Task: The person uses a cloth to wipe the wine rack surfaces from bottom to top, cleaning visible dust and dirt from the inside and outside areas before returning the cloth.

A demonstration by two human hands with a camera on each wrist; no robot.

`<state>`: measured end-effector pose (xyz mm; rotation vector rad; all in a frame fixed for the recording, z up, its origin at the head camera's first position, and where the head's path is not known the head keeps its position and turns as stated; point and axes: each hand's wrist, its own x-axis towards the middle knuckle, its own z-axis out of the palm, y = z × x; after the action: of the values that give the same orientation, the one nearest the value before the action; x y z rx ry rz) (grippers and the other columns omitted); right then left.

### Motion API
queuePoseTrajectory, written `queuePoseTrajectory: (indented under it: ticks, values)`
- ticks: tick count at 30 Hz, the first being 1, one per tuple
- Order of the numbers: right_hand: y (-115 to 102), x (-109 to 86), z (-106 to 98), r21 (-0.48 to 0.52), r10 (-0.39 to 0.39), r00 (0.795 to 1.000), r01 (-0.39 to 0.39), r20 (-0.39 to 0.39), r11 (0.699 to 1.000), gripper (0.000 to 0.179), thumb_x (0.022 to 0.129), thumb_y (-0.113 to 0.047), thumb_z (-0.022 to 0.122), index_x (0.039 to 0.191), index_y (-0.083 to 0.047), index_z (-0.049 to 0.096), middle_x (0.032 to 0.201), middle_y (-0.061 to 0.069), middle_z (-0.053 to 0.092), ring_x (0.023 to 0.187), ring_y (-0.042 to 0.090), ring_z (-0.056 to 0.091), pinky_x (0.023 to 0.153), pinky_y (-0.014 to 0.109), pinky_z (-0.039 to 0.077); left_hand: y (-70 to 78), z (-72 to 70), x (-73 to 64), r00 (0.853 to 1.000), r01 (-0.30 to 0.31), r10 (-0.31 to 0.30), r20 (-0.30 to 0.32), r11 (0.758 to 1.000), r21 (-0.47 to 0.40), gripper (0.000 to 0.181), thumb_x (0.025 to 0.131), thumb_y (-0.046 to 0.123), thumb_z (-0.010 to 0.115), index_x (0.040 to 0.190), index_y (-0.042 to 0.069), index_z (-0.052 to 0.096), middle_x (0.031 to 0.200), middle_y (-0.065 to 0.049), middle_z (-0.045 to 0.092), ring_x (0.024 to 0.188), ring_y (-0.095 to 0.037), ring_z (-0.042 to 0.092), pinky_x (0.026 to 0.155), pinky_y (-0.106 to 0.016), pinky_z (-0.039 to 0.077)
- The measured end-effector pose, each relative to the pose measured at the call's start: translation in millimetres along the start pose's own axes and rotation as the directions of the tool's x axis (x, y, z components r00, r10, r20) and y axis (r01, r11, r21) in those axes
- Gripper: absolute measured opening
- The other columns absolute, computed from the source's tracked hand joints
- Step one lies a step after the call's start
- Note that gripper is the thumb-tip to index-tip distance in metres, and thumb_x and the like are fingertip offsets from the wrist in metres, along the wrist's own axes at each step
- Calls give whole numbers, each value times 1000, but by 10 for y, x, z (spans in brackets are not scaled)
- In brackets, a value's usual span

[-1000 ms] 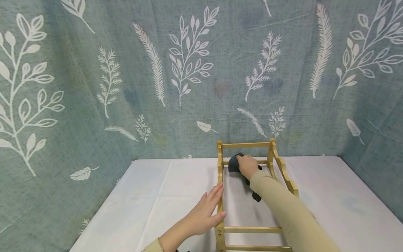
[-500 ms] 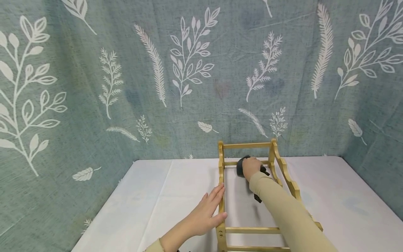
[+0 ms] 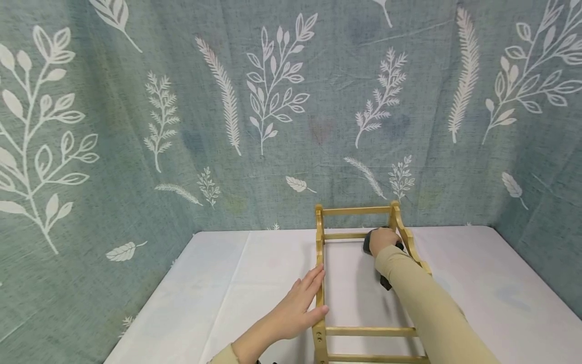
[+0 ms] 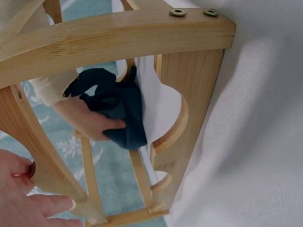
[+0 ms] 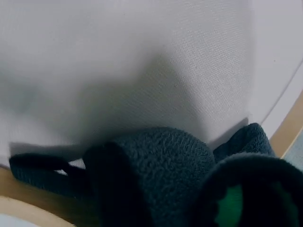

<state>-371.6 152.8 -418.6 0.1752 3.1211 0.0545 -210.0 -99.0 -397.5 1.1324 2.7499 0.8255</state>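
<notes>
A bamboo rack (image 3: 364,331) lies on the white-covered table (image 3: 254,273). My left hand (image 3: 300,302) rests against its left rail, fingers straight along the wood and thumb touching the rail near the front corner. My right hand (image 3: 384,241) grips a dark cloth (image 3: 369,244) and presses it near the rack's far right corner, by the far rung (image 3: 345,235). The left wrist view shows the cloth (image 4: 124,116) bunched under the right hand (image 4: 87,122) behind the rack's scalloped side (image 4: 173,137). The cloth (image 5: 156,175) fills the lower right wrist view, against the tablecloth (image 5: 118,56).
A teal curtain with white leaf prints (image 3: 273,101) hangs close behind the table and wraps round both sides. The table's left edge (image 3: 150,298) drops off beside the curtain. White tablecloth stretches to the left and right of the rack.
My right hand has slid the cloth rightward along the rack's far end, from the left part of the far rung to the right corner. The left hand has stayed on the rail.
</notes>
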Motion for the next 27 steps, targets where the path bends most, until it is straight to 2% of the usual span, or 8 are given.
queuePoseTrajectory:
  ticks: [4, 7, 10, 12, 15, 17, 22, 27]
  values:
    - [-65, 52, 12, 49, -38, 999, 39, -13, 998, 28, 93, -10, 48, 110, 9, 60, 97, 33, 60, 83, 41, 61, 69, 53, 51, -21, -5, -5, 1000, 2, -2, -3, 1000, -2, 67, 97, 43, 35, 146, 3, 14, 154, -5, 6, 139, -27, 16, 106, -61, 15]
    - [-161, 47, 2, 72, -113, 993, 115, -40, 991, 30, 92, -11, 52, 117, 3, 58, 102, 30, 61, 81, 38, 63, 65, 51, 52, -30, -7, -3, 1000, 4, -4, -1, 1000, -3, 67, 97, 43, 35, 146, 3, 14, 154, -3, 5, 139, -26, 15, 106, -60, 15]
    - [-272, 11, -27, 76, -235, 965, 245, -121, 967, 39, 89, -16, 59, 126, -5, 53, 104, 26, 61, 73, 32, 63, 58, 43, 53, -27, -6, 8, 1000, -3, 3, 1, 1000, -16, 67, 96, 42, 35, 146, 3, 15, 154, -4, 6, 139, -26, 15, 105, -61, 15]
    - [-341, -15, -54, 69, -320, 921, 342, -220, 937, 45, 87, -19, 63, 129, -8, 51, 105, 25, 61, 68, 29, 62, 55, 39, 52, -22, -3, 14, 1000, -8, 8, 1, 1000, -21, 66, 96, 43, 35, 146, 3, 15, 154, -4, 6, 139, -26, 15, 105, -61, 16]
    - [-426, -40, -79, 41, -410, 830, 458, -378, 888, 48, 85, -21, 66, 129, -11, 50, 97, 22, 61, 58, 24, 59, 48, 35, 50, -19, 7, 22, 1000, -15, 15, -3, 1000, -21, 66, 96, 42, 36, 146, 3, 16, 154, -4, 6, 139, -26, 16, 105, -62, 16]
    - [-461, -49, -80, -3, -450, 776, 500, -441, 866, 47, 85, -22, 66, 128, -13, 51, 91, 19, 61, 54, 22, 56, 46, 32, 48, -25, 17, 25, 1000, -16, 16, -6, 1000, -17, 66, 96, 42, 35, 146, 3, 16, 154, -3, 6, 139, -26, 16, 105, -62, 16]
    - [-455, -52, -50, -179, -544, 679, 532, -493, 827, 45, 85, -25, 66, 127, -17, 53, 83, 13, 57, 51, 18, 52, 42, 27, 44, -30, 24, 26, 1000, -6, 6, -2, 1000, -21, 66, 96, 42, 35, 146, 3, 15, 154, -3, 5, 139, -26, 16, 105, -61, 17]
    - [-364, -24, -46, -324, -624, 542, 550, -563, 770, 43, 84, -15, 66, 125, -20, 54, 81, 12, 56, 53, 19, 52, 44, 27, 44, -23, 20, 29, 1000, -4, 4, -1, 1000, -13, 66, 97, 42, 35, 146, 4, 15, 154, -3, 6, 139, -25, 16, 105, -60, 18]
